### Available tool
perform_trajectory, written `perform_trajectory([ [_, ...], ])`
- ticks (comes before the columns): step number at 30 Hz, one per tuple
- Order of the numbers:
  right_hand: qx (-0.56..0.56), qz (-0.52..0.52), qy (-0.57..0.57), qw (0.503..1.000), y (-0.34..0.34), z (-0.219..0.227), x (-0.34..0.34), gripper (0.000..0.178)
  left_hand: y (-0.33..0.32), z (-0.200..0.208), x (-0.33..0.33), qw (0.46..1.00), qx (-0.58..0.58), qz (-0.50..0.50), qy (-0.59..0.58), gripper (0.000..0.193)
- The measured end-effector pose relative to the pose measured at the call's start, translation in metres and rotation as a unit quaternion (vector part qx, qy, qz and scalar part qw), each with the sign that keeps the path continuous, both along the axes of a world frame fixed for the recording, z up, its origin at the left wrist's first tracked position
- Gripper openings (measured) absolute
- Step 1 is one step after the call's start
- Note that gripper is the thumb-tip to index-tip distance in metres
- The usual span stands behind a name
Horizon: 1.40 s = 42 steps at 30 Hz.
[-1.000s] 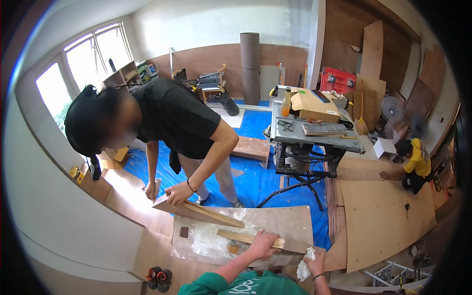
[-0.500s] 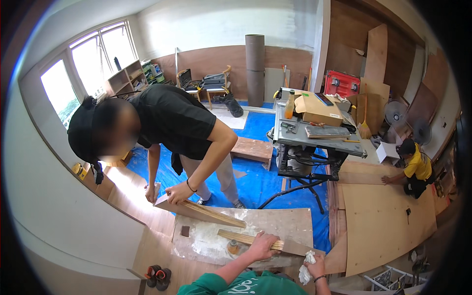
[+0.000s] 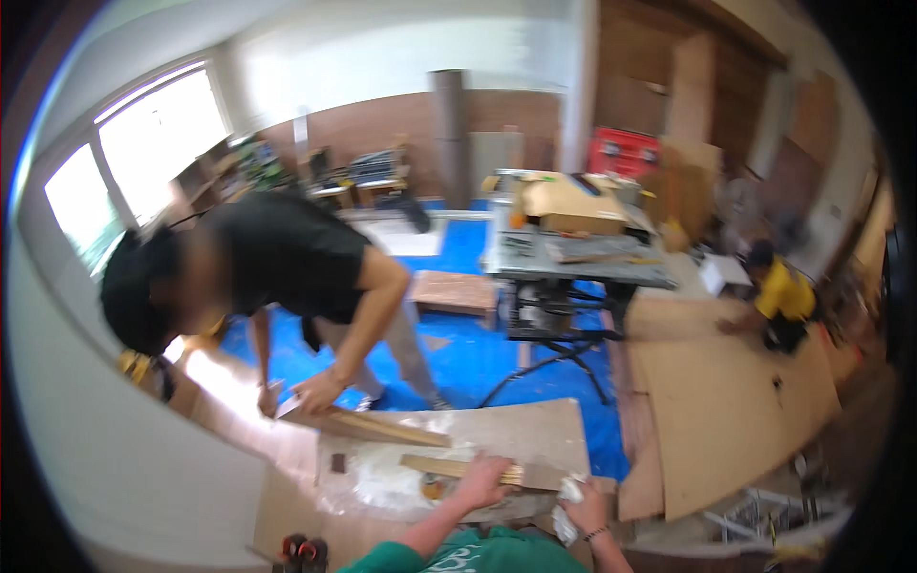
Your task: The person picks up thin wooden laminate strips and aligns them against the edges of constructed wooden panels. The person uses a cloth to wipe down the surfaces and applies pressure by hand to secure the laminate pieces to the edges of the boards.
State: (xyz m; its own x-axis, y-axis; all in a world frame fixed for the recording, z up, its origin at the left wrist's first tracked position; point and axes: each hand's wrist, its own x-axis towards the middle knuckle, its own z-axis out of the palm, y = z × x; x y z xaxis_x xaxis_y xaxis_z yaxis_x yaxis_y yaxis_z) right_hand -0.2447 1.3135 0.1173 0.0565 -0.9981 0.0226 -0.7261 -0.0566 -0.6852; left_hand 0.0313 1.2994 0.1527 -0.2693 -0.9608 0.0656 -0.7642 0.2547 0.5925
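Observation:
My left hand (image 3: 485, 480) is closed over the top of a narrow wooden board (image 3: 546, 476), which lies across a low, white-stained work panel (image 3: 546, 426). At the board's right end, my right hand (image 3: 594, 511) grips a crumpled white cloth (image 3: 565, 522). Beside my left wrist, a small round container (image 3: 435, 489) sits on the panel, blurred. Across from me a co-worker in black bends over, both hands on a second wooden board (image 3: 382, 427) that is tilted on edge.
Blue sheeting (image 3: 468, 358) covers the floor beyond. A table saw (image 3: 573, 267) bears a cardboard box (image 3: 573, 202). Large plywood sheets (image 3: 735, 411) lie at right, where a person in yellow (image 3: 788, 296) crouches. Dark shoes (image 3: 304, 551) stand lower left.
My view has swung to the right, so the scene sits further left and is blurred. Both my hands keep about the same places on the board and the cloth.

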Motion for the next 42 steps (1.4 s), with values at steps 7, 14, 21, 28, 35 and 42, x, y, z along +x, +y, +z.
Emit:
perform_trajectory([
  [7,-0.001,0.031,-0.03,0.999,-0.005,0.043,0.026,0.048,0.0,0.032,0.005,0.999,0.038,0.01,0.007,0.048],
  [14,0.035,0.01,-0.032,0.999,-0.001,0.039,0.023,0.046,-0.003,0.019,0.006,1.0,0.003,-0.003,0.003,0.045],
  [21,0.067,0.007,-0.009,0.998,0.0,0.047,0.023,0.044,-0.001,0.019,0.001,1.0,0.026,-0.001,0.011,0.05],
  [28,0.026,0.004,-0.005,1.0,0.006,0.038,0.024,0.049,-0.001,0.011,-0.001,0.999,-0.03,0.005,0.037,0.045],
  [35,0.015,-0.003,-0.009,1.0,0.006,0.041,0.03,0.049,-0.002,0.029,0.003,0.999,0.051,0.013,-0.008,0.054],
  [42,-0.011,-0.002,-0.025,1.0,0.01,0.027,0.028,0.049,-0.004,0.035,0.005,1.0,0.013,-0.007,0.001,0.053],
])
